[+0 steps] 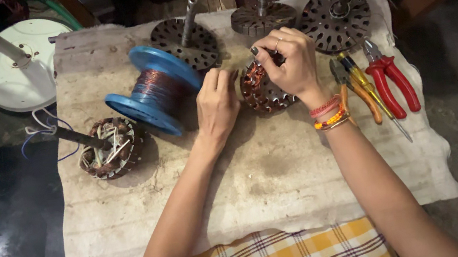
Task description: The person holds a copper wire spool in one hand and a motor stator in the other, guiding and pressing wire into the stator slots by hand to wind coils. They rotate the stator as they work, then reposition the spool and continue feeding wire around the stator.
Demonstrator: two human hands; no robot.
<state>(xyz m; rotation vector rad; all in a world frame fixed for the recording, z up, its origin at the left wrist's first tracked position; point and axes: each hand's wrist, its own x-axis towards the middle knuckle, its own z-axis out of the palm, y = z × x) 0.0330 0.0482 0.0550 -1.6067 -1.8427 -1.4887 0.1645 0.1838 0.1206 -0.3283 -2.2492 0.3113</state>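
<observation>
A round motor stator [261, 91] with copper wire windings stands tilted on a pale cloth [261, 189]. My right hand [288, 60] grips its top edge, fingers curled over the rim. Against the stator's left side rests my left hand [217, 103], steadying it. Just left of that hand lies a blue spool [153, 90] of copper wire on its side.
A wound stator with white wires [109, 147] lies at the left. Three bare stator cores with shafts [184, 42] [262, 17] [336, 17] stand at the back. Red pliers [392, 78] and screwdrivers [364, 90] lie at the right. A white fan base [15, 72] sits back left.
</observation>
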